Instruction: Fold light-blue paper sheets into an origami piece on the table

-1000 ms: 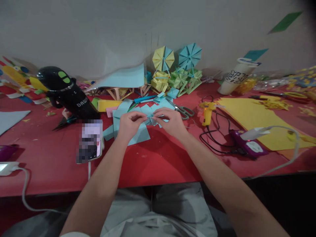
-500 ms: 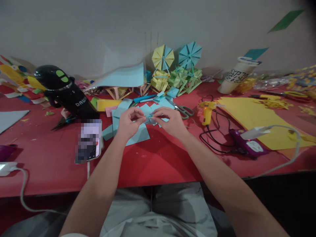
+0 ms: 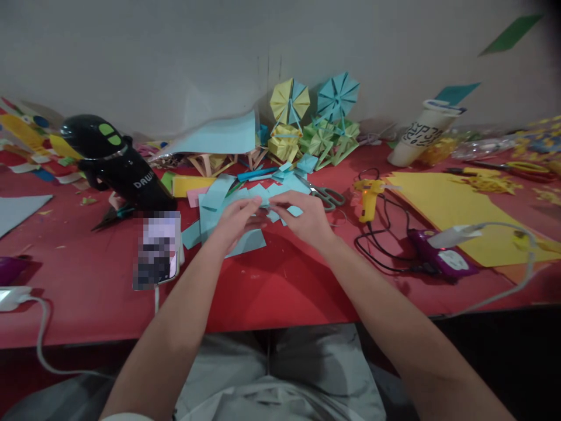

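Observation:
Close together above the table, my left hand point(image 3: 240, 217) and my right hand point(image 3: 302, 211) pinch a small piece of light blue paper point(image 3: 265, 202) between them. Most of that piece is hidden by my fingers. My left thumb lies along the top with the fingers underneath; the right thumb and forefinger grip the other side. Beneath and behind them lie several light blue paper sheets point(image 3: 250, 242) and cut pieces. Grey-handled scissors point(image 3: 328, 197) rest just beyond my right hand.
At right are a yellow hot glue gun point(image 3: 370, 199), a purple power strip point(image 3: 442, 257) with cords, and yellow paper point(image 3: 464, 219). A phone point(image 3: 160, 248) and a tilted black bottle point(image 3: 123, 166) are at left. Folded paper figures point(image 3: 290, 120) stand by the wall.
My left hand has turned, bringing its thumb over the top of the blue paper and its fingers below. My right hand stays nearly in place, still pinching.

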The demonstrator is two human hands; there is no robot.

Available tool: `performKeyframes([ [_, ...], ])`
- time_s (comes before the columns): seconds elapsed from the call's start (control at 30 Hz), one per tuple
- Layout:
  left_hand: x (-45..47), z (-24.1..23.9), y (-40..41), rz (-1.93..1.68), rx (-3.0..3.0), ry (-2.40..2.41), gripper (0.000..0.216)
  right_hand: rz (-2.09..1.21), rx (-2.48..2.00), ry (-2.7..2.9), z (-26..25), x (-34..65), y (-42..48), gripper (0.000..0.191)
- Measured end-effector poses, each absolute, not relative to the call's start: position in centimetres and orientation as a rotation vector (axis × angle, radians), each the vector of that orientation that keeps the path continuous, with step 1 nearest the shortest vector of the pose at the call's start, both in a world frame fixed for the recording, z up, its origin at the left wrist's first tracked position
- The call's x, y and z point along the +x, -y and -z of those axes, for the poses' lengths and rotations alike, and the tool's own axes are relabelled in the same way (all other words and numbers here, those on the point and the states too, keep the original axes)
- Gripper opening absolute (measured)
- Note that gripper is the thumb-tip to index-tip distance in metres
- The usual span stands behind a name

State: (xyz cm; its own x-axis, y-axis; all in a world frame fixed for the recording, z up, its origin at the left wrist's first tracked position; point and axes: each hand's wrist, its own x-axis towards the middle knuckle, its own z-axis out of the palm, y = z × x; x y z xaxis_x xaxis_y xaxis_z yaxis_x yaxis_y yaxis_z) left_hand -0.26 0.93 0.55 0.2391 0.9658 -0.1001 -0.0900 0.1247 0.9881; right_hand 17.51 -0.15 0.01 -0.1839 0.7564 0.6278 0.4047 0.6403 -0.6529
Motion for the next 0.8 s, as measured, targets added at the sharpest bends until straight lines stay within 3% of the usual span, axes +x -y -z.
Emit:
performKeyframes([
  [0.17,-0.2,-0.6,-0.9,-1.127,1.052,-0.971,0.046,-0.408,-0.929,1.85,0.2,17.3,0.2,0.015],
  [0.37,-0.1,-0.4,-1.0,-1.131,1.052,-0.99,0.038,-0.499,-0.953,1.802,0.3,17.0,0.2,0.017],
  [0.67,0.2,0.4,-1.0,-1.213,1.309,-1.082,0.072,-0.768,-0.926,1.64,1.5,16.6,-0.5,0.029],
  [0.8,0.3,0.5,-0.8,-1.226,1.533,-1.002,0.07,-0.845,-0.999,1.522,1.6,16.6,-0.8,0.031],
])
